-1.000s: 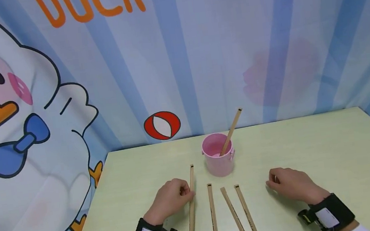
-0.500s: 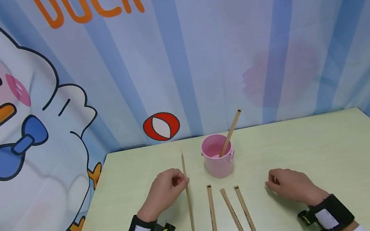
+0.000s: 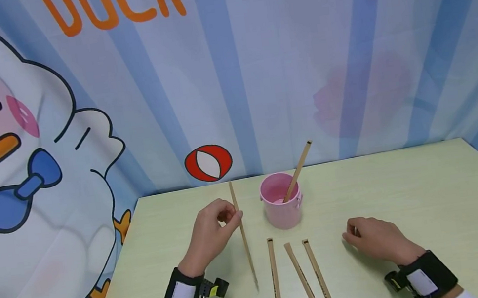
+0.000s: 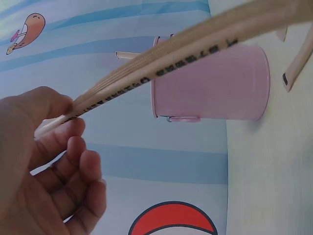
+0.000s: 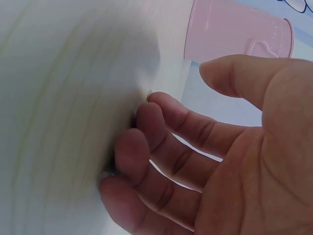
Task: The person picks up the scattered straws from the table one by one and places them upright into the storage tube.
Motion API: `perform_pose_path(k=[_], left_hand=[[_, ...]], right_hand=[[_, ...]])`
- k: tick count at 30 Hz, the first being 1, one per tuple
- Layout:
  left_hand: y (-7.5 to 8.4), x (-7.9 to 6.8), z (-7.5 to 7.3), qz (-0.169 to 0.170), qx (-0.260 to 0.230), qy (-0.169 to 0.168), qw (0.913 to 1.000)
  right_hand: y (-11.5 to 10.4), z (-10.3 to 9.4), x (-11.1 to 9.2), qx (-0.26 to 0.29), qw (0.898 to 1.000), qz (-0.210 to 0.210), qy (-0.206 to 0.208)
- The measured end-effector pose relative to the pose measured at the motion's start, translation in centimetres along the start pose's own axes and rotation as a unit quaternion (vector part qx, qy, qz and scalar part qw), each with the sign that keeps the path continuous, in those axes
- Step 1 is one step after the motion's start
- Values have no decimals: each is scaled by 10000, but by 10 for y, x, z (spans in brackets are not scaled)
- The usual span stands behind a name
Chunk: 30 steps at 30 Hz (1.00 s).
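Note:
My left hand pinches a slim pair of wooden disposable chopsticks between thumb and forefinger, left of the pink bucket. The chopsticks are tilted, their upper end near the table's back edge. In the left wrist view, printed dark characters run along the held chopsticks, which cross in front of the bucket. My right hand rests on the table at the right, fingers loosely curled, holding nothing. The right wrist view shows its fingertips against the tabletop. Another chopstick pair leans inside the bucket.
Three more chopstick pairs lie in front of the bucket: a left one, a middle one and a right one. A striped cartoon duck curtain hangs behind the pale table.
My left hand has lifted its chopsticks from beside the row and moved them away from me, towards the table's back edge. The right hand has stayed still.

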<state>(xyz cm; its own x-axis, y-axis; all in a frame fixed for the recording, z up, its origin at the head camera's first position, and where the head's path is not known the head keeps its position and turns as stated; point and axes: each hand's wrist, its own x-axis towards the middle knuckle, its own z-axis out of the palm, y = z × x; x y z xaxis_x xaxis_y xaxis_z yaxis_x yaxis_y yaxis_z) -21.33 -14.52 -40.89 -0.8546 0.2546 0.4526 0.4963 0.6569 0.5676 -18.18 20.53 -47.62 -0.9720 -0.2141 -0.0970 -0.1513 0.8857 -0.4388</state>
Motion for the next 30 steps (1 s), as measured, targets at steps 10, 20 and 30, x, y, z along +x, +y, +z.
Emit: perform_pose_path(k=[10, 20, 30], left_hand=[[7, 10, -1, 421, -396, 787, 9952], [34, 16, -9, 823, -540, 1774, 9792], [52, 25, -15, 1058, -545, 2100, 9704]], right_hand=[[0, -1, 2, -52, 10000, -24, 11], [2, 0, 2, -33, 10000, -26, -49], [3, 1, 2, 10, 10000, -33, -24]])
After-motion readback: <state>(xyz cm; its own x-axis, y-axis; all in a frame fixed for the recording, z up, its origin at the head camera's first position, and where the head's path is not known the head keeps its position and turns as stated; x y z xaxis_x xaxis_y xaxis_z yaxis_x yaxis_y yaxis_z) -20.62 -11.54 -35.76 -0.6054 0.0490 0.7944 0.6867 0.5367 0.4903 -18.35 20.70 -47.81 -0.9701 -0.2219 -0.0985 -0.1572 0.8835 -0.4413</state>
